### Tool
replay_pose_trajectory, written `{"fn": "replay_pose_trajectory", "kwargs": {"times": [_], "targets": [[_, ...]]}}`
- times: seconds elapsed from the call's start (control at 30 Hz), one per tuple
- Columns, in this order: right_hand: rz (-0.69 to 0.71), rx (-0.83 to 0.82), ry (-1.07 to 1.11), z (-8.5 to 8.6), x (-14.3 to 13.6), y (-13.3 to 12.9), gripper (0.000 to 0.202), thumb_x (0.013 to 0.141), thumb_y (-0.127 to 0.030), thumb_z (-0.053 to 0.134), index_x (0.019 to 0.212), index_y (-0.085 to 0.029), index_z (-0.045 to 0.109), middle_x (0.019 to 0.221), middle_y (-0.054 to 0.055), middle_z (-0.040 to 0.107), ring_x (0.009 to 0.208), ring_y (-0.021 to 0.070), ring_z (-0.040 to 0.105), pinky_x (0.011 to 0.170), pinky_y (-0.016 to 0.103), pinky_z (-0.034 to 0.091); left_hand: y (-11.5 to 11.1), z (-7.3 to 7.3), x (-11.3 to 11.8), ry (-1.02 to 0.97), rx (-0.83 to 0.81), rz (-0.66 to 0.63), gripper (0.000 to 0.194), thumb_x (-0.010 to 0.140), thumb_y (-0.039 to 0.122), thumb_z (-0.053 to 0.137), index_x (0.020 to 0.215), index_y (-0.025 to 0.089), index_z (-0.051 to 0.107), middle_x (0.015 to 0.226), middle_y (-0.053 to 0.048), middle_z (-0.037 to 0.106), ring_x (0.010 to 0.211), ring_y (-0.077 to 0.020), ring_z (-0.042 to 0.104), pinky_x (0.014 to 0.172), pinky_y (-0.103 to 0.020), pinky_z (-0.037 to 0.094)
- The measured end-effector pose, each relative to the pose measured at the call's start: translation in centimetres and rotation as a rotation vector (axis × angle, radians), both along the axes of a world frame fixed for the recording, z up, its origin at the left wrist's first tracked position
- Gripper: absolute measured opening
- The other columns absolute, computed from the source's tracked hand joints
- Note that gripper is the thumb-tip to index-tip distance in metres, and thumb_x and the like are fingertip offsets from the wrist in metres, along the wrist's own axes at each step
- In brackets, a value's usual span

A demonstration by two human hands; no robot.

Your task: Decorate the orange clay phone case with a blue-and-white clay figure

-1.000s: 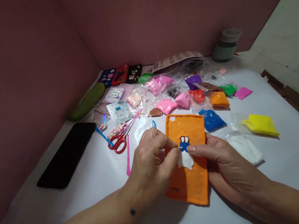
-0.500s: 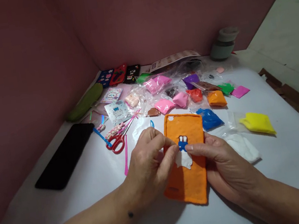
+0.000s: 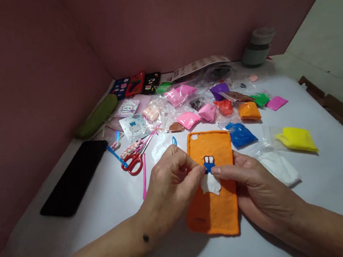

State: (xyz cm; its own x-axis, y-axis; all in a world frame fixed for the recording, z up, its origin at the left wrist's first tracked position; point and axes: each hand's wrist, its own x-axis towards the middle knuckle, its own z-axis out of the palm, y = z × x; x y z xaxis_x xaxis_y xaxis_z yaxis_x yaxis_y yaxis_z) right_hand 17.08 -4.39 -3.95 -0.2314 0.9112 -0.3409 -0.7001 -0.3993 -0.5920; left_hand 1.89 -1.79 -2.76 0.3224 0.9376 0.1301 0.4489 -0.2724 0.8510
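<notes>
An orange clay-covered phone case (image 3: 217, 212) is tilted up over the table. My right hand (image 3: 259, 188) grips its right edge, with the thumb on the front by the blue clay piece (image 3: 210, 166). My left hand (image 3: 170, 185) has thumb and forefinger pinched together at the left side of that blue piece; whatever is between the fingertips is too small to make out. Below the blue part is a white clay shape (image 3: 211, 184), and above it are two small white pieces with dark outlines (image 3: 209, 159).
Scissors with red handles (image 3: 132, 163), a pink stick tool (image 3: 144, 176) and a black phone (image 3: 74, 178) lie to the left. Bags of blue clay (image 3: 241, 134), yellow clay (image 3: 297, 139) and white clay (image 3: 278, 168) are on the right. A jar (image 3: 258, 47) stands at the back.
Both hands stay at nearly the same place on the phone case. The view has shifted very slightly.
</notes>
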Motion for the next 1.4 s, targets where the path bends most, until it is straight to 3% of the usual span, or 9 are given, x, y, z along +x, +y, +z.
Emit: {"fn": "replay_pose_trajectory", "kwargs": {"times": [0.4, 0.6, 0.8, 1.03, 1.13, 1.23, 1.4], "targets": [[0.009, -0.016, 0.055, 0.1, 0.0, -0.1, 0.039, 0.074, -0.005, 0.068, 0.104, -0.031, 0.068, 0.088, -0.002, 0.073, 0.083, 0.0188, 0.067, 0.078, 0.033, 0.053, 0.3, 0.5, -0.3, 0.022, 0.01, -0.049, 0.023, 0.089, 0.017, 0.051, 0.068, 0.014, 0.06, 0.073, 0.0, 0.047, 0.071, -0.0132, 0.046, 0.066, -0.027, 0.037], [0.002, -0.09, 0.009, -0.5, 0.4, -0.2, 0.018, 0.07, -0.011, 0.076, 0.071, -0.027, 0.069, 0.071, -0.004, 0.069, 0.066, 0.0146, 0.064, 0.064, 0.027, 0.055, 0.2, 0.5, -0.4, 0.066, 0.03, -0.056, 0.016, 0.086, 0.013, 0.057, 0.073, 0.012, 0.066, 0.074, -0.001, 0.052, 0.075, -0.0134, 0.051, 0.068, -0.025, 0.04], [0.035, -0.097, -0.069, -0.9, 0.6, -0.2, 0.018, 0.069, -0.018, 0.077, 0.083, -0.028, 0.07, 0.081, -0.001, 0.071, 0.07, 0.021, 0.066, 0.066, 0.037, 0.058, 0.3, 0.3, -0.6, 0.069, 0.028, -0.074, 0.013, 0.085, 0.012, 0.059, 0.078, 0.011, 0.069, 0.075, -0.002, 0.054, 0.078, -0.0144, 0.053, 0.069, -0.025, 0.042], [0.001, -0.123, 0.039, -0.6, 0.4, 0.0, 0.019, 0.068, -0.009, 0.077, 0.07, -0.026, 0.067, 0.068, -0.006, 0.067, 0.062, 0.0105, 0.064, 0.059, 0.02, 0.055, 0.5, 0.1, -1.0, 0.077, 0.052, -0.122, 0.013, 0.081, 0.005, 0.063, 0.083, 0.012, 0.073, 0.076, -0.002, 0.054, 0.074, -0.0128, 0.052, 0.065, -0.023, 0.042], [0.015, -0.119, 0.008, -0.5, 0.4, 0.1, 0.022, 0.067, -0.011, 0.078, 0.081, -0.026, 0.071, 0.078, -0.002, 0.072, 0.069, 0.0151, 0.068, 0.066, 0.026, 0.058, 0.6, 0.2, -1.1, 0.084, 0.062, -0.13, 0.011, 0.079, 0.004, 0.066, 0.082, 0.012, 0.073, 0.074, -0.002, 0.052, 0.071, -0.0118, 0.051, 0.062, -0.021, 0.041], [0.033, -0.115, -0.015, -0.3, 0.5, 0.1, 0.042, 0.07, -0.013, 0.075, 0.107, -0.03, 0.067, 0.095, 0.001, 0.074, 0.082, 0.0223, 0.07, 0.073, 0.034, 0.057, 0.7, 0.4, -1.1, 0.082, 0.066, -0.14, 0.01, 0.078, 0.004, 0.067, 0.081, 0.011, 0.073, 0.072, -0.001, 0.051, 0.069, -0.0112, 0.05, 0.06, -0.021, 0.04], [0.03, -0.067, 0.001, 0.1, 0.4, 0.3, 0.056, 0.071, -0.008, 0.071, 0.121, -0.032, 0.06, 0.097, 0.001, 0.075, 0.086, 0.0249, 0.07, 0.081, 0.039, 0.055, 0.8, 0.6, -1.2, 0.072, 0.076, -0.145, 0.013, 0.078, 0.002, 0.064, 0.079, 0.012, 0.071, 0.073, -0.001, 0.052, 0.069, -0.0109, 0.05, 0.061, -0.021, 0.04]]}}
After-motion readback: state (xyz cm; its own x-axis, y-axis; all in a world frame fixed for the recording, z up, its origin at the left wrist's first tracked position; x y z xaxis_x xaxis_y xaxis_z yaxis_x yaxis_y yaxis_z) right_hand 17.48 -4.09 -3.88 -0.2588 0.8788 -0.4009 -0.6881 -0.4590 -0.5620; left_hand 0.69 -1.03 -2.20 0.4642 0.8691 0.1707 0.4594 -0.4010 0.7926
